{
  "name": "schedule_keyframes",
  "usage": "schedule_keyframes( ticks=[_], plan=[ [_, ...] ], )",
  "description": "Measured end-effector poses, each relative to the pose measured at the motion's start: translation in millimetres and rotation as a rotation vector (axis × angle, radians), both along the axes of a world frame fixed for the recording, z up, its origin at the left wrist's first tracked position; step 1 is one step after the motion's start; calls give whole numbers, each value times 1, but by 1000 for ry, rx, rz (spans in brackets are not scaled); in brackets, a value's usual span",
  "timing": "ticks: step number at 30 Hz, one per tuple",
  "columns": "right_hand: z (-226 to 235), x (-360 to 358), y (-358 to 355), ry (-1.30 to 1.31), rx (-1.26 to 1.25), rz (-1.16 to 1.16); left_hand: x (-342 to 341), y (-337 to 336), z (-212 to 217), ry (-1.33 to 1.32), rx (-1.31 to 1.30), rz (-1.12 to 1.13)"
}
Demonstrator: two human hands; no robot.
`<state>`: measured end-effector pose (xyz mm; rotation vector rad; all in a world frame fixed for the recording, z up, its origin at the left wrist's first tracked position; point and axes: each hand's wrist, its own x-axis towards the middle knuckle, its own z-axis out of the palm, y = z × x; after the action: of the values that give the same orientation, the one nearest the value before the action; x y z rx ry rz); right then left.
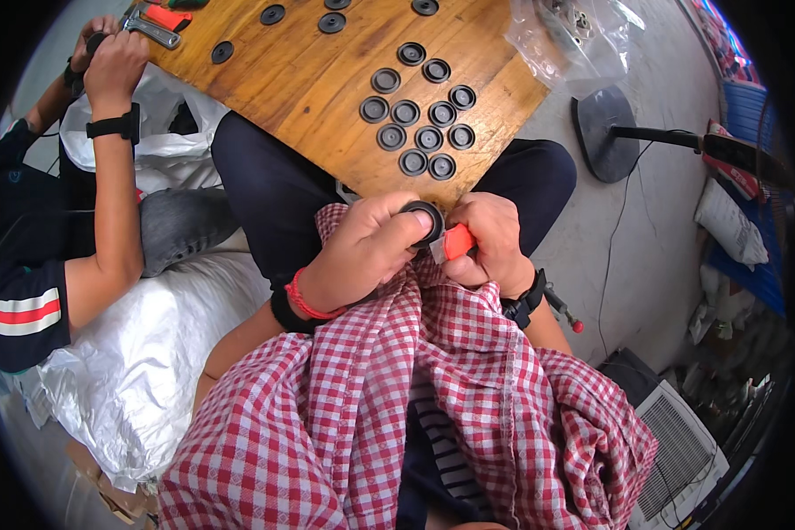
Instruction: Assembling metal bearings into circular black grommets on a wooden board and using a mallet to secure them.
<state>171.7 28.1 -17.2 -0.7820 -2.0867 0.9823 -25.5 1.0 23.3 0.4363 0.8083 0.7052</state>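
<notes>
My left hand (355, 252) pinches a round black rubber disc (432, 219) between thumb and fingers, just off the table's near corner. Closed around an orange-handled tool (458, 241) is my right hand (495, 231). The tool's pale flat tip is beside the disc's lower edge; whether they touch I cannot tell. Several similar black discs (428, 139) with raised rims lie in a cluster on the wooden table (318, 115), beyond my hands. A red-and-white checked cloth (353, 371) covers my lap and reaches up under my wrists.
At the left, a co-worker's hand (119, 66) holds a small black piece near a metal cutter (153, 28). More discs (273, 14) lie along the table's far side. A clear plastic bag (583, 44) hangs over the right corner, near a black stand base (602, 132). White sacking (159, 344) lies left.
</notes>
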Motion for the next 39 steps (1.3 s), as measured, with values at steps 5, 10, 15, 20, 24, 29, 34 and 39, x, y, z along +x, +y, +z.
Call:
schedule_keyframes(
  ticks=[5,10,15,20,24,29,34,39],
  plan=[
    [-1,2,-1,-3,-22,-26,2,3,2,1,8,-25],
    [-11,8,-10,-109,-352,-281,3,4,21,70,171,-243],
    [-5,9,-7,134,-157,-80,3,6,9,59,172,-177],
    [-2,2,-1,89,-31,51,-1,3,7,2,154,-158],
    [-5,-3,-2,106,-54,51,-6,1,7,-14,159,-172],
    [-11,-6,-5,-35,-268,-50,-10,-7,16,61,457,-259],
    [3,-2,-12,-49,-617,-284,-18,0,1,181,161,-199],
    [-6,10,31,-227,-728,-501,-26,7,-39,1167,401,-80]
  ],
)
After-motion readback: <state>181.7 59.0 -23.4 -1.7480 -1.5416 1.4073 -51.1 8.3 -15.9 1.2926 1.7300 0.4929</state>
